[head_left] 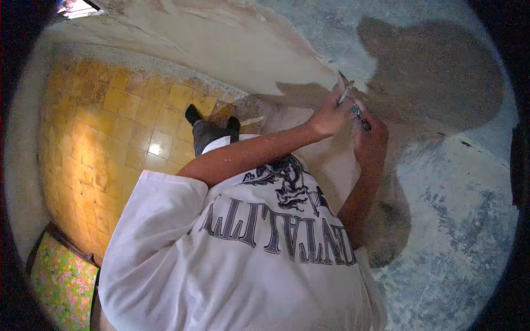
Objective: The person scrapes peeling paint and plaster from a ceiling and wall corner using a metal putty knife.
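A slim pale piece point(344, 95) is held by the left hand point(328, 115), its fingers partly curled; a small dark-and-teal item point(361, 117) is gripped in the bent right hand point(373, 133). Both are held close together beside the blotchy blue-grey wall point(452, 220) at right; whether it is touched cannot be told.

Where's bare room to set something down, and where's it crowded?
Yellow floor is bare between the feet, white sleeve and floral surface. Crowded: near the blue-grey wall, where the left hand, holding a slim pale object, is close beside the right hand.
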`<action>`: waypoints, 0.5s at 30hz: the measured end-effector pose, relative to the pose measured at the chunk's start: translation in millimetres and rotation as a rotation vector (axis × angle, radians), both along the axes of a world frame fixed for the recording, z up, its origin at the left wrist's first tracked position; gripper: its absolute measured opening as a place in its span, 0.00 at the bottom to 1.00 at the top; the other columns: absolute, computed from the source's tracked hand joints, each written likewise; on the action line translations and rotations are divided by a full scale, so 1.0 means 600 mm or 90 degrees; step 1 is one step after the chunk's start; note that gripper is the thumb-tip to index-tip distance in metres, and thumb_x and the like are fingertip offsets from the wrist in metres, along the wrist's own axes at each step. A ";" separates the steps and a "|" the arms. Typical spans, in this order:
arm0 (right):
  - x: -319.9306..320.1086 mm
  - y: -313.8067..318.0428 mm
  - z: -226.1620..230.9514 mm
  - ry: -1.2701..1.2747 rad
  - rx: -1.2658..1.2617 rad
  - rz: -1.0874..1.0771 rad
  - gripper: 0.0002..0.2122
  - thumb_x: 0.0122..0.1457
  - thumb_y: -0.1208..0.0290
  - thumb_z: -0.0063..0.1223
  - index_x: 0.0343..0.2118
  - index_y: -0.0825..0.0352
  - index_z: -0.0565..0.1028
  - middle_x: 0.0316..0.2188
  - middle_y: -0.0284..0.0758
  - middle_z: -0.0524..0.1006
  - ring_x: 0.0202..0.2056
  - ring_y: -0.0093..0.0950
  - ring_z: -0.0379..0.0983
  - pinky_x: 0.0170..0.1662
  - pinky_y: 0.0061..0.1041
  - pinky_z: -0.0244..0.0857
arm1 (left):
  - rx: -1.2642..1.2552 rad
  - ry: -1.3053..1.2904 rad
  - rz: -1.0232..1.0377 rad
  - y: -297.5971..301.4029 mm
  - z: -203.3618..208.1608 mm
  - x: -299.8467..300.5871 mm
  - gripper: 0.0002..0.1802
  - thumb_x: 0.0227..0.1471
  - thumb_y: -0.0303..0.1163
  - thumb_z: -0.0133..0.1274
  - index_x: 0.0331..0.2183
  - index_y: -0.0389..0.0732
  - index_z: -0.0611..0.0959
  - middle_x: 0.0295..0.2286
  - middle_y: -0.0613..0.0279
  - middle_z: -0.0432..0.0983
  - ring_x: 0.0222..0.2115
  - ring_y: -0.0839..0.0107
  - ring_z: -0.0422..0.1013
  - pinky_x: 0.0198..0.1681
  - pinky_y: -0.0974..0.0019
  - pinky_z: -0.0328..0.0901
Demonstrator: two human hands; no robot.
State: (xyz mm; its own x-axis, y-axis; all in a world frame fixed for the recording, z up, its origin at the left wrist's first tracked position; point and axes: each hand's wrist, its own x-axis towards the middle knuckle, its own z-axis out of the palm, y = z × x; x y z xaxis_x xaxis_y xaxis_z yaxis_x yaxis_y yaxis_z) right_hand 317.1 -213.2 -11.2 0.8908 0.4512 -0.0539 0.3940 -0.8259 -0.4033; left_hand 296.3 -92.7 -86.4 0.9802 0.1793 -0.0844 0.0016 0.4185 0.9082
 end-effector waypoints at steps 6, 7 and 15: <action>-0.007 0.016 0.000 -0.066 0.000 0.044 0.18 0.55 0.76 0.50 0.51 0.62 0.72 0.47 0.46 0.74 0.47 0.45 0.72 0.50 0.38 0.65 | -0.041 -0.017 -0.017 0.003 -0.016 0.008 0.20 0.59 0.33 0.41 0.50 0.33 0.66 0.27 0.53 0.72 0.30 0.69 0.71 0.35 0.62 0.66; -0.011 0.012 0.009 -0.044 -0.004 0.040 0.18 0.56 0.75 0.50 0.50 0.62 0.72 0.47 0.46 0.74 0.48 0.45 0.71 0.51 0.39 0.64 | -0.044 -0.017 -0.017 0.003 -0.014 0.006 0.20 0.59 0.33 0.41 0.50 0.33 0.66 0.27 0.53 0.72 0.30 0.69 0.71 0.35 0.62 0.66; -0.010 0.029 0.011 -0.035 -0.015 -0.008 0.18 0.55 0.76 0.49 0.50 0.61 0.72 0.45 0.46 0.75 0.48 0.42 0.72 0.52 0.38 0.63 | 0.004 -0.048 -0.002 0.013 -0.015 0.005 0.18 0.59 0.34 0.41 0.47 0.32 0.69 0.27 0.55 0.74 0.28 0.67 0.71 0.34 0.59 0.66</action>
State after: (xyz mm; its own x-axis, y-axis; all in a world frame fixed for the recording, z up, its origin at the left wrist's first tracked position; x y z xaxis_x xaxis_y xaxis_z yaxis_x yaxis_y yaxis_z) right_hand 311.0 -195.6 -4.4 0.8986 0.4385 -0.0146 0.4041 -0.8401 -0.3619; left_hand 299.6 -84.9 -95.2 0.9844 0.1759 -0.0087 -0.0658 0.4132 0.9083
